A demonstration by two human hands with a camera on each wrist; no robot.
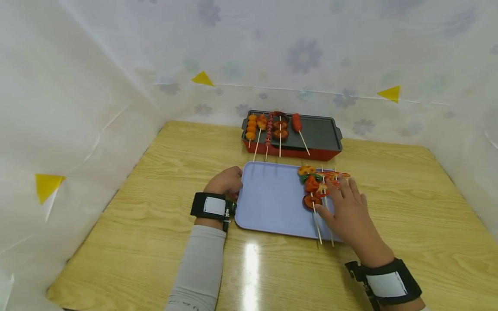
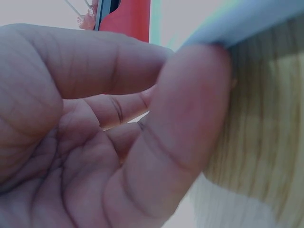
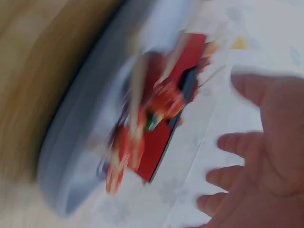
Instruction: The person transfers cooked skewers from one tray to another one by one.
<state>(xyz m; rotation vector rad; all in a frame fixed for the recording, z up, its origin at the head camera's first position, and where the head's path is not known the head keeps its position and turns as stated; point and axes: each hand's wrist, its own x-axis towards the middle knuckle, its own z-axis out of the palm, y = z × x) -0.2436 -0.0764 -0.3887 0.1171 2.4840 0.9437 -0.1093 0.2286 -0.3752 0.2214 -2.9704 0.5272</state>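
A pale purple tray (image 1: 268, 198) lies on the table in the head view. My left hand (image 1: 228, 180) holds its left edge; in the left wrist view the thumb (image 2: 194, 104) meets the tray's rim, with the fingers curled behind. On the tray's right side lie toy food skewers: one carries mixed vegetable pieces (image 1: 311, 185), and beside it are red-and-white strips (image 1: 338, 174) on sticks. Over these hovers my right hand (image 1: 350, 211), its fingers spread and partly covering them. The blurred right wrist view shows these fingers (image 3: 237, 145) apart from the skewers.
Behind the tray stands a red toy grill with a dark plate (image 1: 320, 131). Across its left part lie several skewers, including orange balls (image 1: 251, 127) and a red sausage (image 1: 296, 122). White flowered sheeting (image 1: 303, 56) encloses the wooden table (image 1: 155, 194).
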